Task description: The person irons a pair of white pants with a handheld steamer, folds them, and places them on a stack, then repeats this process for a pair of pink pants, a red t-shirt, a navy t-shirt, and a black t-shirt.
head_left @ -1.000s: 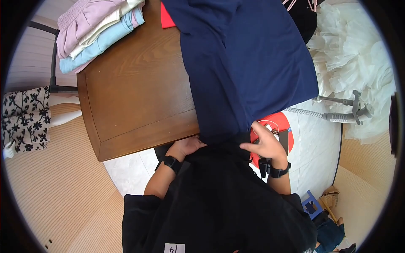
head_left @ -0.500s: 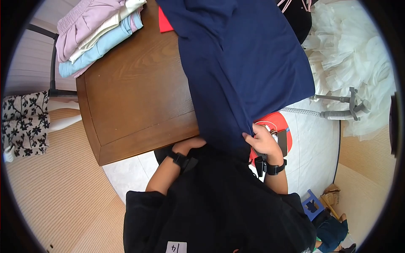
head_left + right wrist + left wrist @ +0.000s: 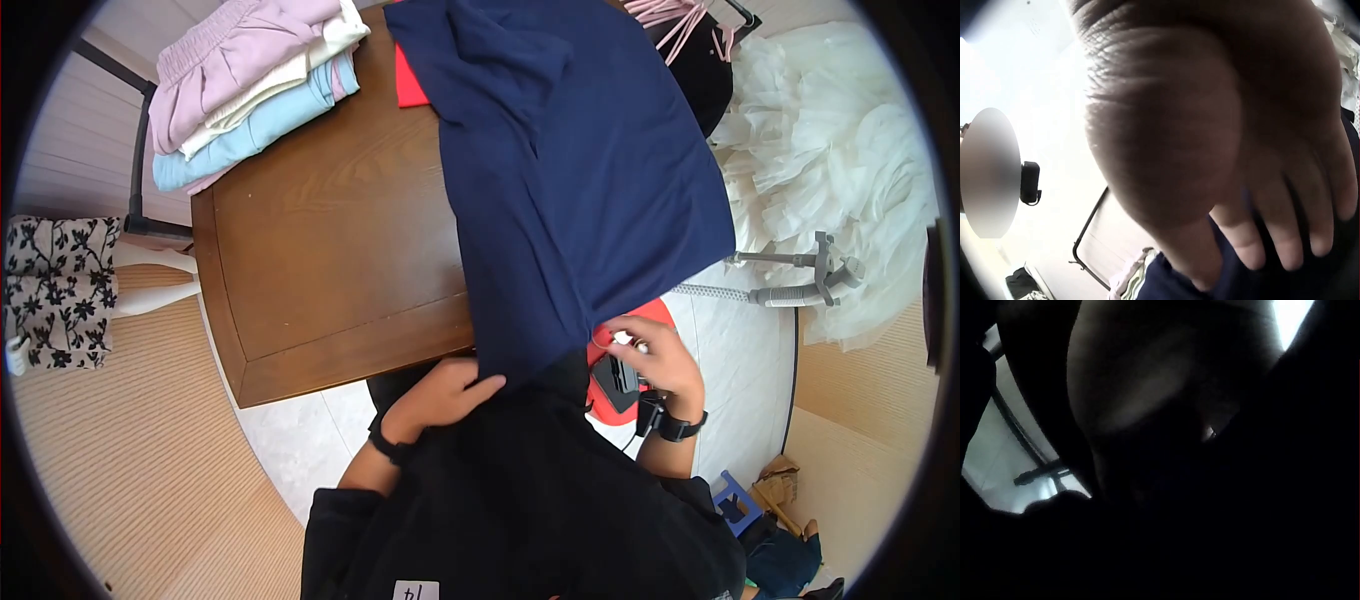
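Observation:
A navy garment (image 3: 620, 180) lies spread over the right part of a brown wooden table (image 3: 340, 240), its near end hanging over the edge against the person's black top (image 3: 520, 480). At the left side of that hanging end is the left hand (image 3: 435, 395), its thumb stretched across the cloth's edge and its other fingers mostly hidden. The left wrist view is almost black. Beside the garment's lower right corner, the right hand (image 3: 660, 358) hovers with loosely extended fingers. In the right wrist view its separate fingers (image 3: 1285, 240) hang in front of navy cloth, holding nothing.
Folded lilac, white and light blue clothes (image 3: 250, 95) are stacked at the table's far left. Below the right hand is a red round seat (image 3: 610, 405) with small items on it. A grey steamer stand (image 3: 815, 275) and white tulle (image 3: 830, 170) stand at right.
The left hand has come out from under the cloth's edge, with its thumb now showing on top. The right hand has let go of the garment's corner and moved slightly right and down.

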Tool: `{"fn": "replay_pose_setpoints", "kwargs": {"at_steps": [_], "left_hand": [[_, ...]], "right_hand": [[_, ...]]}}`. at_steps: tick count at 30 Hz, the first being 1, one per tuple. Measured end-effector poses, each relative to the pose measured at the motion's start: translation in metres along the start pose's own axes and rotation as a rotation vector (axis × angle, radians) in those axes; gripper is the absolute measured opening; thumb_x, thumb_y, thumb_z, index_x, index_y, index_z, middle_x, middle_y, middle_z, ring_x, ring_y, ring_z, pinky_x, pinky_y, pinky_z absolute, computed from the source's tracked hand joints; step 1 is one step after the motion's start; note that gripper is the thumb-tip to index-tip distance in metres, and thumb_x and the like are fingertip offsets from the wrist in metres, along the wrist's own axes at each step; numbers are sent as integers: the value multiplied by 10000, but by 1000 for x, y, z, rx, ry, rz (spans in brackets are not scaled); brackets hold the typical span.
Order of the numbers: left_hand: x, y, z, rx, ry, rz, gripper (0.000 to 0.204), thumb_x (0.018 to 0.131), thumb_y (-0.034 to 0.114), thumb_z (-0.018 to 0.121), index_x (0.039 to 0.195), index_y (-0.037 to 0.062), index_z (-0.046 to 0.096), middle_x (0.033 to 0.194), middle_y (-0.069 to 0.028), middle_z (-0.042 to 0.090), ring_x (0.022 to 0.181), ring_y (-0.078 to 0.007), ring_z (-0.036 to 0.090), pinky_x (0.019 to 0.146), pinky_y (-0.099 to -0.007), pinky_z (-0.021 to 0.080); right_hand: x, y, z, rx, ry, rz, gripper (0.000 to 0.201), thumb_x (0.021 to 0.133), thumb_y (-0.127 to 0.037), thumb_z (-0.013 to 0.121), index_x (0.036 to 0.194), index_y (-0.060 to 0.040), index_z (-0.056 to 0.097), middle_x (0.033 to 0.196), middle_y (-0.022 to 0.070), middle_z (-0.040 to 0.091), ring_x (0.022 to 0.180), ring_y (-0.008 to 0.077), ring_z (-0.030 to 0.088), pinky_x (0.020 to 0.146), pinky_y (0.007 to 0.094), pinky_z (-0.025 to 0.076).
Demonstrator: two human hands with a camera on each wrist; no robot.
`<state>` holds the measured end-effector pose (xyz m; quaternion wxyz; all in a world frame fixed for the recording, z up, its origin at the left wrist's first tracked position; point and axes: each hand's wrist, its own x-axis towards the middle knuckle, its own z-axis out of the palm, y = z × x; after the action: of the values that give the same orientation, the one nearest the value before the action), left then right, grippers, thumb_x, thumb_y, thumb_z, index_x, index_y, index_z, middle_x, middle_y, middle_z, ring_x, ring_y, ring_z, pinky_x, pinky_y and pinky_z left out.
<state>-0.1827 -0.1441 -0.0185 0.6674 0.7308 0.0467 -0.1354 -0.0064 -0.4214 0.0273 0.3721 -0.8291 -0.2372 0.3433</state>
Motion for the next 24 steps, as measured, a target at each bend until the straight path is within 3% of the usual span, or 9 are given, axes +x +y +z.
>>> {"fn": "replay_pose_setpoints", "kwargs": {"at_steps": [2, 4, 6, 10, 12, 14, 16, 19, 24], "left_hand": [[-15, 5, -12, 9, -16, 75, 275, 951, 219, 596, 1022, -43, 643, 846, -192, 662, 770, -306, 645, 721, -350, 492], [-36, 12, -26, -43, 54, 93, 236, 938, 160, 607, 1036, -50, 646, 869, -171, 686, 791, -263, 665, 735, -329, 501], [-62, 10, -35, -218, 209, -5, 214, 929, 110, 605, 1050, -62, 649, 916, -141, 714, 843, -206, 674, 777, -309, 507], [-89, -6, -44, -482, 403, -183, 256, 927, 88, 608, 1138, -54, 637, 1051, -73, 695, 979, -134, 621, 865, -287, 480], [-87, -6, -36, -454, 425, -176, 275, 925, 79, 610, 1165, -54, 622, 1071, -76, 689, 992, -127, 611, 874, -284, 477], [-86, -5, -28, -428, 444, -172, 297, 923, 70, 611, 1192, -54, 607, 1092, -79, 684, 1005, -120, 601, 884, -281, 473], [-87, -6, -23, -275, 459, -178, 322, 917, 54, 613, 1218, -57, 583, 1107, -88, 675, 1024, -116, 590, 894, -278, 470], [-93, 2, -26, -287, 531, -165, 272, 918, 61, 615, 1162, -56, 604, 1047, -82, 684, 968, -112, 596, 865, -273, 471], [-103, 16, -33, -217, 731, -106, 119, 921, 69, 605, 975, -37, 609, 856, -26, 635, 802, -79, 543, 734, -247, 449]], "right_hand": [[-4, -3, -18, 137, 165, 112, 240, 874, -65, 661, 1088, 40, 642, 966, 114, 692, 923, 168, 660, 818, 291, 516], [-3, 3, -34, 112, 385, 24, 192, 892, -37, 633, 1065, 46, 638, 970, 89, 684, 910, 138, 643, 826, 281, 505], [0, -2, -51, 128, 470, -26, 187, 909, -46, 626, 1078, 33, 635, 967, 69, 678, 880, 133, 631, 824, 275, 501], [24, -4, -78, 35, 496, -101, 209, 900, -59, 654, 1091, 23, 637, 974, 48, 652, 866, 110, 613, 781, 254, 495], [41, -12, -91, -10, 468, -79, 232, 895, -56, 658, 1112, 22, 629, 995, 48, 641, 866, 111, 610, 780, 249, 495], [68, -18, -105, 21, 438, -160, 268, 887, -52, 665, 1141, 15, 616, 1046, 61, 631, 883, 121, 613, 793, 254, 500], [94, -33, -120, -138, 439, -259, 272, 880, -50, 661, 1143, 6, 617, 1072, 79, 637, 965, 155, 619, 836, 276, 501], [146, -36, -152, -246, 425, -337, 304, 869, -87, 667, 1155, -1, 614, 1131, 103, 640, 1082, 213, 607, 913, 319, 486], [253, -32, -203, -350, 429, -261, 463, 837, -182, 702, 1253, -22, 576, 1280, 152, 600, 1198, 286, 568, 1016, 371, 435]]}}
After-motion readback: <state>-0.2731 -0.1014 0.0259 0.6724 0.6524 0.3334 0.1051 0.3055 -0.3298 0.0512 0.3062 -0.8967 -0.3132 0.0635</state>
